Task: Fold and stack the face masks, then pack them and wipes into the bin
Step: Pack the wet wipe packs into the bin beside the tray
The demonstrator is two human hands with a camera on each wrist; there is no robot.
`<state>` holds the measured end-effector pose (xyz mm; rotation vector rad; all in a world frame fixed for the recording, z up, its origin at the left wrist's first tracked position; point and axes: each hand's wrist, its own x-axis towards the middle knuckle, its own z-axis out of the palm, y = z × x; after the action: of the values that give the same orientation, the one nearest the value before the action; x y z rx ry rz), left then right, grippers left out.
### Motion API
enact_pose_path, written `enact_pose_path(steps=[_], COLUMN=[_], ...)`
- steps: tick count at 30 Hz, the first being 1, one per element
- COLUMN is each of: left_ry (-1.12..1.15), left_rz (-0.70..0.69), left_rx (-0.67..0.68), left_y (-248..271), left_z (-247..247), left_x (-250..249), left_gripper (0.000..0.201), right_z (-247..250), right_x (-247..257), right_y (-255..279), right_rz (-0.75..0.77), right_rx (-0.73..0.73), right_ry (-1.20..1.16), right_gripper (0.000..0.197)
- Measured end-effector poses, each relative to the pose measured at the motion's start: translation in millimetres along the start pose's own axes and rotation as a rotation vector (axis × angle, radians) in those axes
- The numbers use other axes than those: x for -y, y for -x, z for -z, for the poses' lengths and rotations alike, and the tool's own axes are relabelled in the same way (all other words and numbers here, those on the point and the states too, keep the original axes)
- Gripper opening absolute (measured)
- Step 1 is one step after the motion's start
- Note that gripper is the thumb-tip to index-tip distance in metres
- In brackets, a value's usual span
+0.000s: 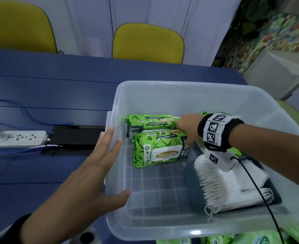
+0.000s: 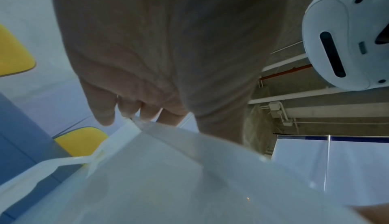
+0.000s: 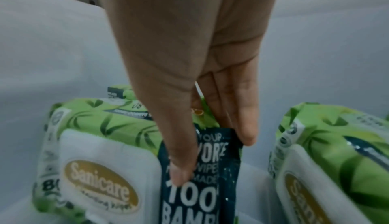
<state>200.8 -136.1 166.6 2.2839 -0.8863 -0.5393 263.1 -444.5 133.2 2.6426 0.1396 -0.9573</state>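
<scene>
**Right grip has a wipes pack by its end, down inside the bin**

Here we are over the blue bench (image 1: 39, 88), and the clear plastic bin (image 1: 180, 87) sits at its right side. The right grip (image 1: 189, 127) is down inside it, wrist banded with black-and-white markers. From the wrist view you see it plainly. The thumb (image 3: 181, 169) lies on the dark printed end of the front wipes pack (image 1: 157, 150) and the fingers (image 3: 242, 119) reach behind it, so that end is pinched between them. The pack sits on the bin floor, its white lid facing the camera.

Right behind it, against the far wall, is a second pack (image 1: 148, 120), and the two are touching. A third pack (image 3: 336, 144) sits just to the right of the hand, with a gap of bare bin floor between it and the held one.

Over to the left grip (image 1: 96, 173). It is released, fingers straight and spread, the flat of the hand against the outside of the bin's left wall. The fingertips (image 2: 105, 111) reach the rim and hold nothing.

The face masks (image 1: 215, 184) are in too: a white stack lying in a dark tray (image 1: 277, 199) on the bin's near right side, ear loops poking out at the near end.

More green packs (image 1: 261, 241) lie outside, by the bin's near edge. Off to the left on the bench are a white power strip (image 1: 20, 138) and a black box (image 1: 76, 136). Two yellow chairs (image 1: 148, 43) stand at the far side.
</scene>
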Motion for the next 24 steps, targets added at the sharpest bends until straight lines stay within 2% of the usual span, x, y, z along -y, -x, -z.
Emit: enact_pose_path(steps=[4, 7, 15, 24], left_ry=[0.006, 0.003, 0.014, 0.038], left_rz=[-0.035, -0.049, -0.069, -0.081], left_rx=[-0.025, -0.036, -0.057, -0.078], left_y=[1, 1, 2, 2], left_z=[-1, 0, -2, -3], left_x=[5, 6, 5, 6], left_gripper=[0.103, 0.102, 0.101, 0.101], right_z=[2, 7, 21, 27], right_x=[11, 22, 27, 26], right_y=[-9, -15, -4, -8], right_rz=[0.005, 0.016, 0.007, -0.005], right_rx=[-0.108, -0.152, -0.142, -0.128], right_ry=[-0.084, -0.047, 0.104, -0.04], right_gripper=[0.041, 0.046, 0.054, 0.059])
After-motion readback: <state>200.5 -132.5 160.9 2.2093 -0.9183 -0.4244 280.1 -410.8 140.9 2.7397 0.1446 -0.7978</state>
